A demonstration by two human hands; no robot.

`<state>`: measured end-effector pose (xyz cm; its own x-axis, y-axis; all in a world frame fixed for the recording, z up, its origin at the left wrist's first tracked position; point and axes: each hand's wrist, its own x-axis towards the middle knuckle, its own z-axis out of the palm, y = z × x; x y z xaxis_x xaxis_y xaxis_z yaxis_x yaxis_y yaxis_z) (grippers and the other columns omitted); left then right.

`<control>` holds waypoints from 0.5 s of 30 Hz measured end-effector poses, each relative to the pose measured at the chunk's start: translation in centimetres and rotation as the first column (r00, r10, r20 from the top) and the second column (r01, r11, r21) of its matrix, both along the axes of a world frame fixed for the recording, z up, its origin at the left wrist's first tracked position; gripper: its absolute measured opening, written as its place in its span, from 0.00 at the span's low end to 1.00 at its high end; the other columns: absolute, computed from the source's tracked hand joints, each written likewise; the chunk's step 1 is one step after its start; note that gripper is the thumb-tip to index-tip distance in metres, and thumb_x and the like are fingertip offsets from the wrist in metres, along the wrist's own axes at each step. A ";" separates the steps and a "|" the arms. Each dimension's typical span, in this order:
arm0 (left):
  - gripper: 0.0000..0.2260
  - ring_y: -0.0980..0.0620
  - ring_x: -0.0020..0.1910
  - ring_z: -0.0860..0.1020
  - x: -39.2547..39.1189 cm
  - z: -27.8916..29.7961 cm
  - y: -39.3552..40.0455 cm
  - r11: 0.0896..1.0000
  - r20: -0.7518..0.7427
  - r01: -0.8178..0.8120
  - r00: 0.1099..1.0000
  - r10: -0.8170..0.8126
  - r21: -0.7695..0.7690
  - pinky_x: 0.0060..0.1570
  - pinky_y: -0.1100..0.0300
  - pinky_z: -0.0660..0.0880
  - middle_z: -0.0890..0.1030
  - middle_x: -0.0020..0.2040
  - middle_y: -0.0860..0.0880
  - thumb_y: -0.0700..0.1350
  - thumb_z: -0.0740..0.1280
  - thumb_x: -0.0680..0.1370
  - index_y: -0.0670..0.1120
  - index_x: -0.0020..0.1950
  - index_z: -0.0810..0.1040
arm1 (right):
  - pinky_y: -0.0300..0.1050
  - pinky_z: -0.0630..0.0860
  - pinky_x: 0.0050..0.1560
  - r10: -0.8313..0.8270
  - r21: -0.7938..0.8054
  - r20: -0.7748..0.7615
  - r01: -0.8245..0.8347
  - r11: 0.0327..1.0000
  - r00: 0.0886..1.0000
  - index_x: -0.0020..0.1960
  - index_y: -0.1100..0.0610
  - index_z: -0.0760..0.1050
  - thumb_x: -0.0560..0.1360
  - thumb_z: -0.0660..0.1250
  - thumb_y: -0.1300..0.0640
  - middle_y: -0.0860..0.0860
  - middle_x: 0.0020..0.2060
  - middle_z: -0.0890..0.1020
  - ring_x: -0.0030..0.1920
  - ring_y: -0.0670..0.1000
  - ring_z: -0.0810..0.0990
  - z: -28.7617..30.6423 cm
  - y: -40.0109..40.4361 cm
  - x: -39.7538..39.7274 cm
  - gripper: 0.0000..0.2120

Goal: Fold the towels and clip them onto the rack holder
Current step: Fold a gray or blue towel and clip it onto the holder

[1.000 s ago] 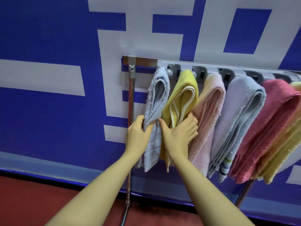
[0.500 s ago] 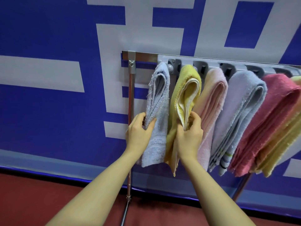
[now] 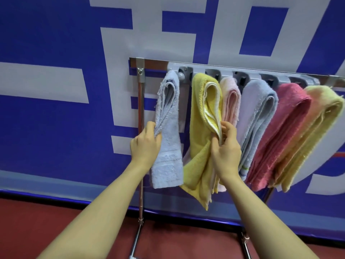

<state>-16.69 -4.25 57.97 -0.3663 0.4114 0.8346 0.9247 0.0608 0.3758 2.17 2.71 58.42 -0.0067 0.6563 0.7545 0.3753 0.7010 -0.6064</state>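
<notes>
Six folded towels hang side by side from the clip rail of the rack: from my left a pale blue towel, a yellow towel, a pink towel, a lavender towel, a rose towel and a yellow-orange towel at the far right. Left hand grips the pale blue towel at its left edge about midway down, fingers tucked behind the cloth, thumb at the front. Right hand pinches the inner white-trimmed layers of the yellow towel, fingers curled round them. My judgement: all six are hung and the step in hand is tidying the two leftmost folds. Yellow towel looks the least settled; its lower part fans out to a loose pointed corner below the others, and its layers gape open near the top. Risks from here: a downward tug by the right hand could draw the yellow towel out of its clip, since I cannot see how deep the cloth sits in the holder. Pulling only the inner layers could slide them past the outer one and undo the fold. The pale blue towel sits at the rail's end clip; a sideways pull by the left hand could skew it or work it free. The neighbours touch, so dragging the yellow one may disturb the pink one
</notes>
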 end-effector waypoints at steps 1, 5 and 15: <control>0.11 0.41 0.24 0.76 -0.1 -0.1 0.0 1.000 -0.018 -0.001 1.000 0.001 -0.002 0.25 0.59 0.66 0.77 0.29 0.44 0.38 0.70 0.72 0.42 0.48 0.68 | 0.52 0.76 0.49 0.006 -0.004 0.003 -0.006 1.000 1.000 0.64 0.56 0.69 0.75 0.63 0.65 0.51 0.53 0.81 0.49 0.55 0.80 -0.1 0.1 -0.1 0.18; 0.11 0.41 0.23 0.74 0.3 -0.5 -0.1 1.000 -0.002 0.008 1.000 -0.008 -0.007 0.27 0.58 0.68 0.76 0.26 0.45 0.41 0.68 0.73 0.43 0.51 0.69 | 0.47 0.74 0.52 0.093 -0.056 -0.014 -0.094 0.994 0.996 0.66 0.56 0.68 0.76 0.62 0.65 0.52 0.56 0.80 0.52 0.54 0.79 -0.5 -0.3 -1.0 0.19; 0.15 0.42 0.41 0.77 0.6 -1.4 -0.4 0.984 0.196 0.163 0.969 -0.147 -0.066 0.38 0.56 0.70 0.81 0.46 0.43 0.47 0.65 0.79 0.43 0.64 0.72 | 0.56 0.76 0.53 0.258 -0.086 -0.096 -0.267 0.960 0.961 0.63 0.41 0.61 0.77 0.63 0.60 0.52 0.56 0.79 0.51 0.50 0.80 -1.6 -1.4 -3.7 0.21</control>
